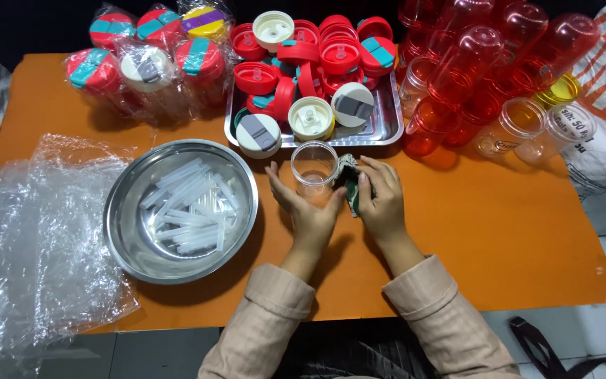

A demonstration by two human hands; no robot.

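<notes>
My left hand point(304, 209) is wrapped around a clear plastic cup point(314, 168) that stands on the orange table point(513, 231) in front of me. My right hand point(381, 195) grips a small crumpled dark green and white cloth point(348, 177), pressed against the right side of the cup. Both sleeves are beige.
A round steel bowl point(131, 238) with several clear straws sits at left. Clear plastic wrap point(29, 238) lies at far left. A steel tray point(384, 126) of red, white and teal lids stands behind the cup. Bagged cups point(149, 63) are back left, red and clear cups point(478, 77) back right.
</notes>
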